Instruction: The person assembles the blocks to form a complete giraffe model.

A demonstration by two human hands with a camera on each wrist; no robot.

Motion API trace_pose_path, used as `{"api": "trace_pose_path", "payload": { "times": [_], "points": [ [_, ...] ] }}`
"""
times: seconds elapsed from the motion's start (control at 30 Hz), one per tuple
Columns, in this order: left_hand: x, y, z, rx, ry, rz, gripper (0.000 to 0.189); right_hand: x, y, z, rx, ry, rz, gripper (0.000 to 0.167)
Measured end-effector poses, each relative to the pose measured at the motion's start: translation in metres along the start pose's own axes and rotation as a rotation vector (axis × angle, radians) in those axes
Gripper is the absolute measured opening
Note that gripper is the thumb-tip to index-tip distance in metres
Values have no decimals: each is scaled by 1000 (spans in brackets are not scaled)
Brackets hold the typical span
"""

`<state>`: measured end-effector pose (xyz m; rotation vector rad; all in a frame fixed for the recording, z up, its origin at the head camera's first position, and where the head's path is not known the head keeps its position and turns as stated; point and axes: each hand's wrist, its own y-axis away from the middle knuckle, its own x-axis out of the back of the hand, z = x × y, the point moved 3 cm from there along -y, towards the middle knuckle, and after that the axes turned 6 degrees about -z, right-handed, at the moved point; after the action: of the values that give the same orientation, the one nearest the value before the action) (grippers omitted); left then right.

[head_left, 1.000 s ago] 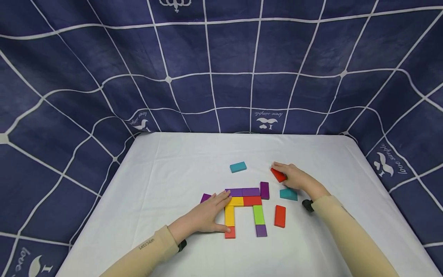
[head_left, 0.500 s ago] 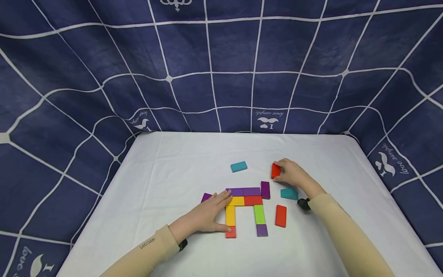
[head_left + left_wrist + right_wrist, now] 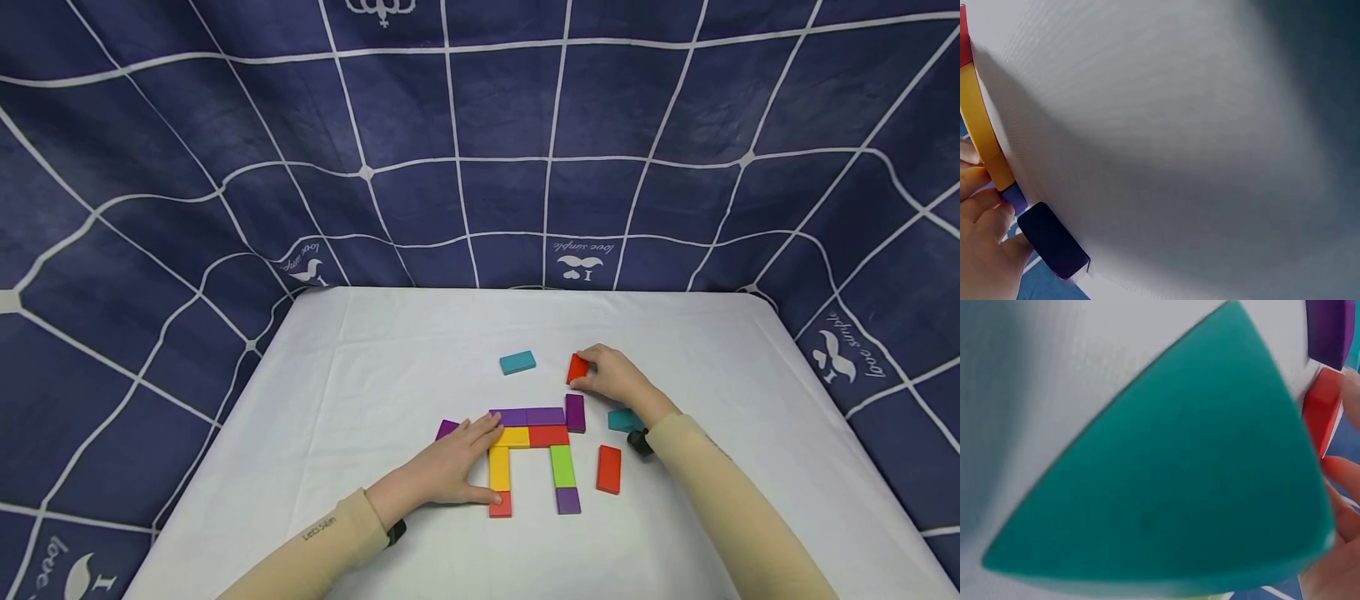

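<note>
My right hand (image 3: 615, 379) pinches a red block (image 3: 577, 368) between thumb and fingers, at the far right of the laid-out blocks. In the right wrist view that red block (image 3: 1322, 406) shows beside the fingertips. My left hand (image 3: 453, 467) lies over the left side of the arrangement, fingers straight, its tips on a purple block (image 3: 513, 417) and its thumb at an orange-red block (image 3: 501, 505). Yellow blocks (image 3: 499, 468), a second red block (image 3: 548, 435), a green block (image 3: 562, 467) and a small purple block (image 3: 567, 500) form an arch with two legs.
A dark purple block (image 3: 574, 413) stands at the arrangement's right end; another purple block (image 3: 446, 428) is partly behind my left hand. Loose on the white cloth (image 3: 390, 350) lie a blue block (image 3: 517, 362), a red block (image 3: 609, 469) and a teal block (image 3: 621, 419) under my right wrist.
My right hand has turned the red block more upright and carried it left, towards the dark purple block. The left hand has stayed in place.
</note>
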<state>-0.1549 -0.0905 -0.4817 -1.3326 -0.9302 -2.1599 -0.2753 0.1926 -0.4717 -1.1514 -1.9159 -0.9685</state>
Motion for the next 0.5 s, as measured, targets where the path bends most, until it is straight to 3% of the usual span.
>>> {"api": "trace_pose_path", "payload": {
  "times": [0.17, 0.5],
  "points": [
    [0, 0, 1, -5, -8, 3, 101, -2, 1, 1, 26, -14, 18, 53],
    [0, 1, 1, -11, -20, 12, 100, -7, 3, -5, 62, -7, -6, 50]
  ]
}}
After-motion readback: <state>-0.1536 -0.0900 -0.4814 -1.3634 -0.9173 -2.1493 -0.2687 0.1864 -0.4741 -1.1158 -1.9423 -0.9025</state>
